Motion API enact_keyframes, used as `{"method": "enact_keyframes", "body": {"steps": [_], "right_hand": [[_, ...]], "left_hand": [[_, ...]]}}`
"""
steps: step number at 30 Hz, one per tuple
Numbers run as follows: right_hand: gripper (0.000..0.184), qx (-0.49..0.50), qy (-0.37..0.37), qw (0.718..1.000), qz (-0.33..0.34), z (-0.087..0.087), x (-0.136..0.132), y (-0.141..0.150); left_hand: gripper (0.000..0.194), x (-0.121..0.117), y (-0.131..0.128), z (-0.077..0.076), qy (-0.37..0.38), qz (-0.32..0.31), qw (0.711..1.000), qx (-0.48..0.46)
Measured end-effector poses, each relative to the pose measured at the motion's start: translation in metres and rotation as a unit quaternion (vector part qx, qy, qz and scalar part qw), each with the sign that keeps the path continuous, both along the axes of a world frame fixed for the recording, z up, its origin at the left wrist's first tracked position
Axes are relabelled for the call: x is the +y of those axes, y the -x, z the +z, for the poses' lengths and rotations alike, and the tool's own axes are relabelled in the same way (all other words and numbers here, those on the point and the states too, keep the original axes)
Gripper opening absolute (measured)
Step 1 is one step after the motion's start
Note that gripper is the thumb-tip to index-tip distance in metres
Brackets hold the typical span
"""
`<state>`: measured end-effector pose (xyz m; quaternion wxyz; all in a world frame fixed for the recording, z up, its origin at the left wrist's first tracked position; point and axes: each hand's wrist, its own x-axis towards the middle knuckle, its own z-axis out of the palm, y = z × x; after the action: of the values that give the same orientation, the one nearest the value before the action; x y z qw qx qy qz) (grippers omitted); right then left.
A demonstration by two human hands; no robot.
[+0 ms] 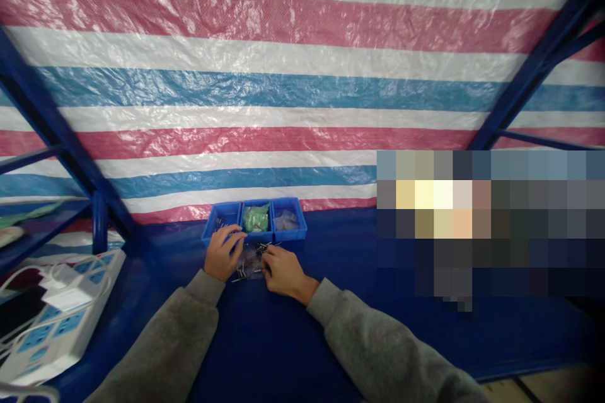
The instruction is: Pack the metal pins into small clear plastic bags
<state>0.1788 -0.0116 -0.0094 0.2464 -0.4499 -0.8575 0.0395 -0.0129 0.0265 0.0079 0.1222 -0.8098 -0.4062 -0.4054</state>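
Across the blue table [265, 352], working with two bare hands around a loose pile of small metal parts [239, 273], lying just in front of three joined blue bins. Holding the left hand [222, 255] half open by the near edge of the left bin [227, 208], parting thumb from fingers and showing nothing clear between them; hovering over the rim or touching it, hard to tell which. Curling the right hand [284, 272] downward at the right side of the pile, perhaps pinching something small, but hiding the fingertips too well to tell whether gripping or only touching. Flanking the pile like this probably for easy picking from either side, and standing the bins close behind it for short reaches, apparently separating their contents: storing small metal pieces in the left bin, a green packet [256, 218] in the middle bin [258, 237] and clear packets [286, 221] in the right bin [289, 235]. Glinting among the parts, some clear plastic [253, 262], too blurred to read as bag or sheet. Covering part of the left bin with the left hand. Blotting out the right side with a pixelated patch [472, 220]; cutting off the white power strip [78, 327] at the left edge and both gray sleeves [155, 346] at the bottom.
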Motion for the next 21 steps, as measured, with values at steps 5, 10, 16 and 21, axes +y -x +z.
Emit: {"method": "enact_keyframes", "body": {"steps": [5,10,16,21], "right_hand": [[0.005,0.026,-0.012,1.0,0.0,0.002,-0.001,0.0],[0.007,0.121,0.005,0.993,-0.008,0.0,0.002,-0.002],[0.009,0.258,0.018,0.966,-0.024,-0.005,0.007,-0.002],[0.013,0.337,0.009,0.941,-0.019,-0.004,0.007,0.0]], "left_hand": [[0.017,-0.003,-0.005,-0.003,0.024,-0.04,0.999,-0.013],[0.017,-0.005,-0.007,-0.006,0.059,-0.06,0.995,-0.044],[0.019,-0.008,-0.011,-0.007,0.085,-0.102,0.991,-0.02],[0.019,-0.011,-0.014,-0.003,0.086,-0.125,0.988,-0.008]]}}
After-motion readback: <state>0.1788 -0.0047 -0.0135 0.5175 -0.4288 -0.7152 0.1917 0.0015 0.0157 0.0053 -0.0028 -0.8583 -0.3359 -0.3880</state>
